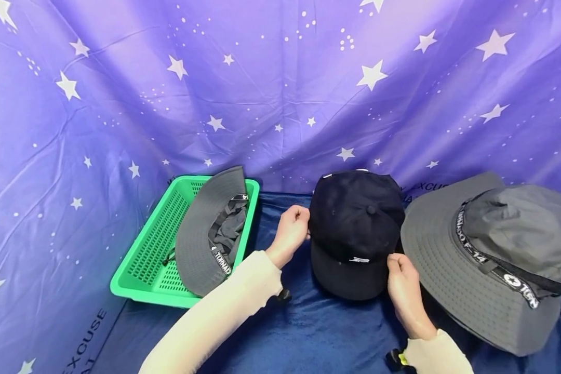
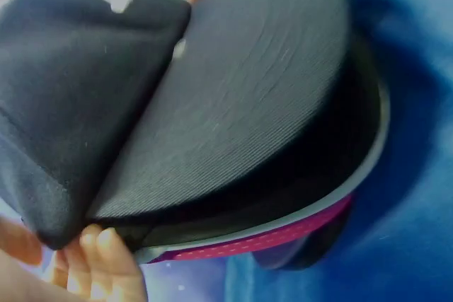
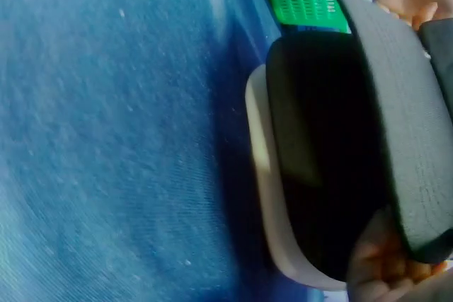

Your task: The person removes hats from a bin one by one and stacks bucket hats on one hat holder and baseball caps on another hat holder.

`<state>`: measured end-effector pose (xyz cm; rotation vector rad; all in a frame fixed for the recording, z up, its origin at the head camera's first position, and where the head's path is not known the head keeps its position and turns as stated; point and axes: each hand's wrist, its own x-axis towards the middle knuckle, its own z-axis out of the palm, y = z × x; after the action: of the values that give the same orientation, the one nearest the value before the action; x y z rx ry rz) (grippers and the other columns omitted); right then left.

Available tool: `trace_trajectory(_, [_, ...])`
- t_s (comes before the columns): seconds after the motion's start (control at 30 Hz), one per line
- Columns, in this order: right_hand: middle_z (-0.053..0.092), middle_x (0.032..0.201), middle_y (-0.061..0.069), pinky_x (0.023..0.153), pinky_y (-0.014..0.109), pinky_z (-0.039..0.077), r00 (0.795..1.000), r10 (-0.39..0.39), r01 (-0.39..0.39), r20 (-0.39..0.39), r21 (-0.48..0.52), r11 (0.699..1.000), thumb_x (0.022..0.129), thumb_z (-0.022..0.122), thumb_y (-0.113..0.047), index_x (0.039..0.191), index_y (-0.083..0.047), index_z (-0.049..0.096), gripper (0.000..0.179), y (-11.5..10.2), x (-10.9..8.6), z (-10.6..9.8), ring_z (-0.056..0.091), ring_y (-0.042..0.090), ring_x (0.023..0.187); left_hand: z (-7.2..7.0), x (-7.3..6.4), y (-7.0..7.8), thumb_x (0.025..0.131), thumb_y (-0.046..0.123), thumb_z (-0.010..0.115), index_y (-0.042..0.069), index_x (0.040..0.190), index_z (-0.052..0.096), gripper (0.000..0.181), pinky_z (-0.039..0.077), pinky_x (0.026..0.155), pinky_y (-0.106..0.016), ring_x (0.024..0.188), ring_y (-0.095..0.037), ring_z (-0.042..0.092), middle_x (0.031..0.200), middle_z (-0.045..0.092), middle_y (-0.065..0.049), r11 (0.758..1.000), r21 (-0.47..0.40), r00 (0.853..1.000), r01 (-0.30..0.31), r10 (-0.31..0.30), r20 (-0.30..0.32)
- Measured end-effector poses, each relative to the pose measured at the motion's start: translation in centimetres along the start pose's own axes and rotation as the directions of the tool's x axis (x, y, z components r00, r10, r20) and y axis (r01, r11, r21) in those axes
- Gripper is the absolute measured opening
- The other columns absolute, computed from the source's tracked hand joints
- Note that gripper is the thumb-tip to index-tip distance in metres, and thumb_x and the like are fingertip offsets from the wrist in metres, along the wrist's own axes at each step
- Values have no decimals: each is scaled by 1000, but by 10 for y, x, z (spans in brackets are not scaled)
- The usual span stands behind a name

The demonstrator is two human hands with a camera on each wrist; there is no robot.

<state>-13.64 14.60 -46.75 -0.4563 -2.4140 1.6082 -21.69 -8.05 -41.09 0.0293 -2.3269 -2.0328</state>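
A black baseball cap (image 1: 355,223) with a small white mark above its brim is in the middle of the head view, brim toward me. My left hand (image 1: 290,234) grips its left edge, fingers curled under the fabric in the left wrist view. The right hand (image 1: 404,291) pinches the cap at the right, near the end of the brim (image 3: 403,125). In the wrist views more caps lie beneath it: a dark brim, a pale brim (image 3: 263,167) and a pinkish-red one (image 2: 283,237). How many are stacked is hidden.
At the left stands a green basket (image 1: 121,283) with a grey bucket hat (image 1: 191,239) tilted inside it. Another grey bucket hat (image 1: 519,223) lies close to my right hand, with a brim under it. A star-patterned purple cloth (image 1: 280,93) rises behind the blue cloth surface (image 1: 304,332).
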Motion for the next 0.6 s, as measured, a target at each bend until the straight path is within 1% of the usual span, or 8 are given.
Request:
trace_trajectory(0.07, [49, 102, 13, 78, 22, 32, 1000, -16, 16, -15, 15, 1000, 103, 35, -28, 101, 4, 52, 36, 3, -1, 2, 42, 17, 93, -4, -8, -3, 95, 7, 52, 0, 92, 59, 10, 55, 67, -40, 63, -17, 57, 74, 59, -6, 997, -67, 996, 48, -43, 73])
trace_trajectory(0.13, [47, 98, 10, 75, 21, 33, 999, -19, 20, -39, 36, 999, 103, 38, -29, 99, 4, 52, 36, 7, -1, 3, 42, 15, 89, -5, -12, -7, 94, 4, 56, -2, 95, 59, 7, 55, 70, -40, 67, -16, 59, 78, 61, -7, 992, -100, 990, 78, -65, 127])
trace_trajectory(0.2, [45, 94, 8, 72, 21, 33, 998, -13, 15, -56, 40, 999, 103, 39, -30, 98, 3, 52, 36, 11, 0, 3, 42, 13, 86, -4, -14, -10, 93, 4, 58, -2, 94, 58, 6, 55, 71, -40, 69, -15, 59, 79, 61, -6, 990, -108, 985, 94, -77, 155])
trace_trajectory(0.23, [44, 92, 7, 72, 20, 34, 998, -6, 8, -63, 40, 999, 103, 39, -30, 98, 3, 53, 36, 13, 1, 4, 42, 13, 85, -4, -15, -11, 93, 4, 59, -1, 92, 59, 5, 55, 72, -41, 69, -15, 59, 78, 61, -6, 989, -110, 984, 100, -82, 157])
trace_trajectory(0.33, [44, 89, 7, 71, 22, 34, 998, -17, 19, -68, 15, 1000, 103, 39, -31, 99, 3, 54, 37, 16, 3, 6, 42, 13, 84, -1, -13, -15, 91, 4, 60, 1, 87, 59, 5, 55, 70, -41, 68, -18, 60, 74, 61, -4, 992, -95, 991, 88, -77, 113])
trace_trajectory(0.47, [45, 88, 8, 71, 24, 33, 997, -55, 52, -63, -37, 998, 103, 37, -33, 100, 2, 55, 39, 16, 5, 10, 42, 15, 84, 0, -11, -18, 89, 3, 62, 2, 82, 59, 8, 52, 61, -31, 70, -28, 63, 71, 59, -4, 997, -49, 997, 62, -60, 37])
trace_trajectory(0.53, [45, 88, 9, 70, 24, 33, 996, -62, 58, -62, -62, 996, 103, 37, -31, 101, 2, 54, 38, 15, 5, 10, 42, 17, 83, -1, -11, -18, 90, 4, 62, 2, 82, 59, 9, 49, 58, -26, 70, -27, 63, 71, 58, -3, 999, 3, 999, 43, -43, 30])
trace_trajectory(0.6, [48, 94, 9, 72, 23, 33, 994, -79, 73, -69, -85, 994, 103, 37, -28, 107, 1, 54, 34, 12, 3, 9, 43, 17, 87, -2, -9, -17, 90, 6, 62, 4, 82, 59, 9, 47, 59, -24, 68, -21, 61, 71, 57, -3, 998, 53, 999, 27, -29, 35])
